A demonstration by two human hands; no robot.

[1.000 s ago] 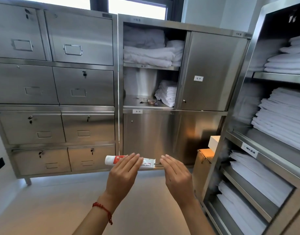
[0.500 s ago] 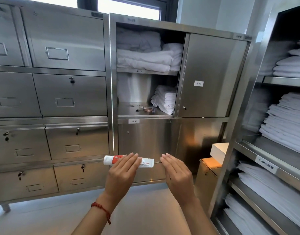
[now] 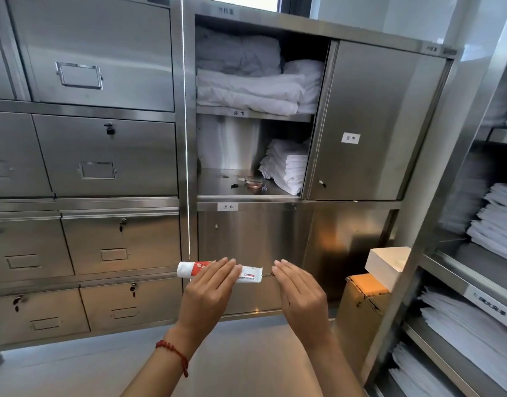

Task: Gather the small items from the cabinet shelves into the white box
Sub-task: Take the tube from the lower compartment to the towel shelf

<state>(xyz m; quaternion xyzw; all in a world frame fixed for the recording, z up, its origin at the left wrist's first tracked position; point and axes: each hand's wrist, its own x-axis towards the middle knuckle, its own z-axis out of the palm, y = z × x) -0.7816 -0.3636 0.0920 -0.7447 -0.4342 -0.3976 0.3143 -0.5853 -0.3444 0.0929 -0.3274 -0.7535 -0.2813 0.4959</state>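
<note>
1. The left hand [image 3: 209, 293] is holding a white tube with red print [image 3: 218, 272] level in front of the cabinet, fingers straight across its front; the capped end is sticking out to the left and the flat crimped end to the right.
2. The right hand [image 3: 301, 293] is being held up beside it with fingers straight and close together, back toward the camera. A thin metal piece [image 3: 267, 275] is showing between its fingertips and the tube's end, but whether the hand is pinching it I cannot tell.
3. The white box [image 3: 387, 269] is sitting low at the right on top of a brown carton [image 3: 361, 310], well apart from both hands.
4. The open cabinet shelf [image 3: 218, 187] above the hands is still carrying several small items [image 3: 253, 181], too small to make out, lying just beside a stack of folded white towels [image 3: 286, 167].
5. A red string bracelet [image 3: 175, 353] is circling the left wrist.
6. More folded white linen [image 3: 246, 90] is filling the upper shelf.
</note>
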